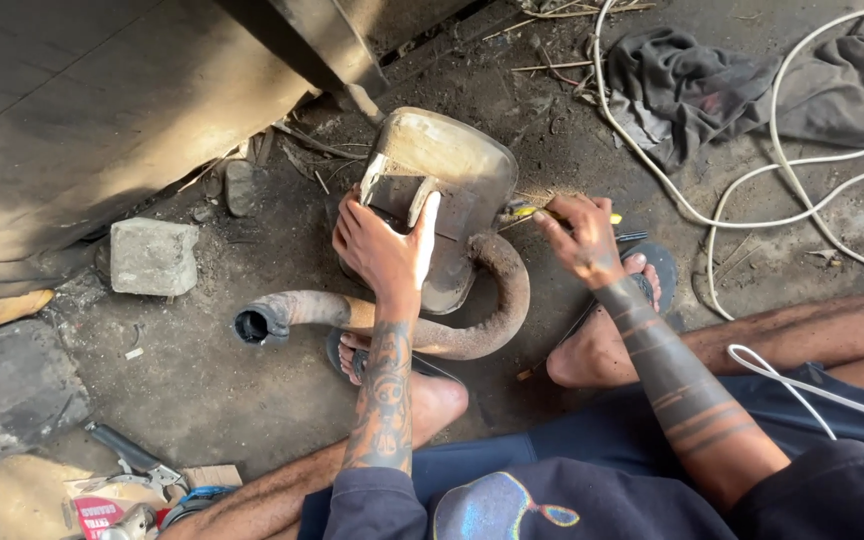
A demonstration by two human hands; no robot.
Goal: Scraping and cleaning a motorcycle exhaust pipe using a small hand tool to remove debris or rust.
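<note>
At frame centre my left hand [387, 250] grips the dented, dusty metal muffler [442, 190] with its rusty curved pipe [497, 310]; my right hand [577, 235] clenches a yellow-handled tool [524, 211].

Two hands, left [384, 250] and right [577, 235], one rusty exhaust muffler [442, 170], one stone block [153, 256], two sandals, two grey rags, one white cable [752, 180].

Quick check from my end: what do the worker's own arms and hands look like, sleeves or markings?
Both hands are bare, no gloves. The left hand sits below a forearm with dense figure-style tattoos. The right hand has a forearm ringed with dark band tattoos. Dark sleeves are pushed up near both elbows.
</note>
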